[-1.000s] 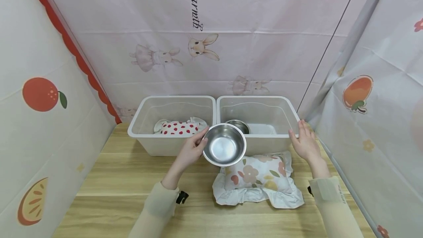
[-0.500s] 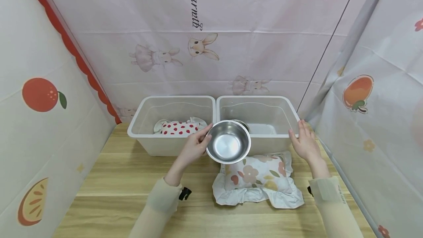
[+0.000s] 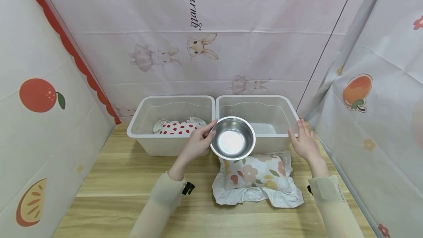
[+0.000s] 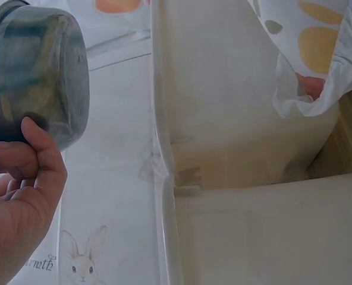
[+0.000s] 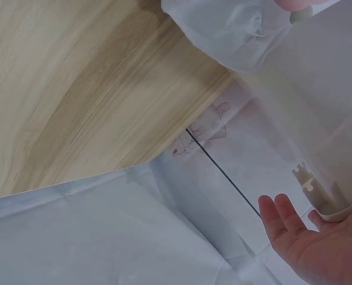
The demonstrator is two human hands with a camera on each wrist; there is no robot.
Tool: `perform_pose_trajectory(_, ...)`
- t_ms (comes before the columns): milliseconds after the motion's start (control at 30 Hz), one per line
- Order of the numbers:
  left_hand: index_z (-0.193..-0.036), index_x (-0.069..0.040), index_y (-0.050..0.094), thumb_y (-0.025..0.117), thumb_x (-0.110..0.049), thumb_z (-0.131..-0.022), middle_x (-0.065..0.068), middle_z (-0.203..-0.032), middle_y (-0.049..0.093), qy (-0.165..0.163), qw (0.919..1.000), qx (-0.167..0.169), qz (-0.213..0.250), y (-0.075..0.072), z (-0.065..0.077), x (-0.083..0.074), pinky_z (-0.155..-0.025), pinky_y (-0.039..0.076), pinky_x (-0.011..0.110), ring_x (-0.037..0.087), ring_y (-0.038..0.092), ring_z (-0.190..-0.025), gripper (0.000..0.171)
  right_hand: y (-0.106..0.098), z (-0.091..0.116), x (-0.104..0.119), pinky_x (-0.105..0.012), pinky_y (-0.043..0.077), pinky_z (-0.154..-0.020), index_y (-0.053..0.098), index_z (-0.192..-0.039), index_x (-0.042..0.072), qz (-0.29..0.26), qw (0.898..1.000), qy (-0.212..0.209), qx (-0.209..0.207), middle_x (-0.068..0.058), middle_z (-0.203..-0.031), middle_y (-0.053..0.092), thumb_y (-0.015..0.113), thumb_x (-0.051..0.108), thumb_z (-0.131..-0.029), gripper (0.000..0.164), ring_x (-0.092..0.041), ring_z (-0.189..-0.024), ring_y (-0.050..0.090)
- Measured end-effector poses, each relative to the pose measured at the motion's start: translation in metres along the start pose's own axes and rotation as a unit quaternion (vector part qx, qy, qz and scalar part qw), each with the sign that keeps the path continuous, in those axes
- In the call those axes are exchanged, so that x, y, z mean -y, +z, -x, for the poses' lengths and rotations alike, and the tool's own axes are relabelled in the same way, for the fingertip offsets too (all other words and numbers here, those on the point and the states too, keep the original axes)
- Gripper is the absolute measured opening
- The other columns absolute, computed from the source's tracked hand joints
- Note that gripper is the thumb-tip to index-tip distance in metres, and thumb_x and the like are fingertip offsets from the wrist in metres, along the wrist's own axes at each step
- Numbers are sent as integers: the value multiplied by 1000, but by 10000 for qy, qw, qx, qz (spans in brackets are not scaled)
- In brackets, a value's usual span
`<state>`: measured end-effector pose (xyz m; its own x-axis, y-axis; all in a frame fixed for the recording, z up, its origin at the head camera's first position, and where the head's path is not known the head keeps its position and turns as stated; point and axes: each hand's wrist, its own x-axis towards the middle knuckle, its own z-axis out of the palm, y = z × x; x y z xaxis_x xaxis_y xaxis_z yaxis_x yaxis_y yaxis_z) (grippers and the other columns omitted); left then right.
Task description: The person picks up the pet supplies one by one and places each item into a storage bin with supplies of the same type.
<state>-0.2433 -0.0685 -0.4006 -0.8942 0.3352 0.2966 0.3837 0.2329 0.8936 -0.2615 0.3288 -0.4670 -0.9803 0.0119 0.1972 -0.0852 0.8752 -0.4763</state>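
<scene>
My left hand (image 3: 197, 143) pinches the left rim of a stainless steel bowl (image 3: 232, 139). In the head view the bowl appears over the front rim of the right white bin (image 3: 274, 144); its outer wall shows in the left wrist view as a shiny bowl side (image 4: 39, 71). My right hand (image 3: 305, 142) rests on the right bin's front right corner, fingers straight, and the right wrist view has that hand (image 5: 319, 243) against the bin's edge. The smaller steel bowl inside this bin is now hidden behind the held one.
To the left stands a second white bin (image 3: 172, 146) with a strawberry-print pillow (image 3: 178, 128) inside. A frilled floral pillow (image 3: 254, 175) lies on the wooden table (image 3: 132, 183) in front of the right bin. Printed cloth walls (image 3: 251, 54) enclose the back and both sides.
My left hand has carried the steel bowl to the right and slightly farther away, covering the smaller bowl in the bin. My right hand has stayed at the bin's corner.
</scene>
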Motion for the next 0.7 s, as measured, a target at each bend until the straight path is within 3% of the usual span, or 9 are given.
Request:
perform_pose_trajectory(200, -141, -1, 50, 55, -5, -98, -2, -57, 37, 156, 9998, 53, -80, 2, -6, 2, -47, 31, 19, 7, 36, -51, 43, -1, -1, 0, -68, 16, -108, 9, -152, -10, 37, 10000, 21, 36, -30, -158, 6, 23, 48, -105, 76, -61, -134, 14)
perform_pose_trajectory(433, -144, -9, 48, 55, -10, -100, 0, -57, 40, -32, 9996, 177, 197, 8, -15, -2, -44, 33, 20, 10, 37, -47, 45, -2, -2, 0, -69, 16, -108, 8, -152, -10, 56, 9999, 64, 78, -29, -158, 5, 22, 49, -104, 77, -61, -135, 14)
perform_pose_trajectory(700, -144, -4, 47, 53, -8, -99, -2, -58, 37, 62, 9991, 293, 304, 19, -25, -10, -45, 30, 19, 10, 34, -49, 45, -1, -2, 0, -69, 16, -108, 7, -152, -9, 67, 9999, 86, 122, -29, -159, 5, 21, 50, -104, 78, -60, -135, 14)
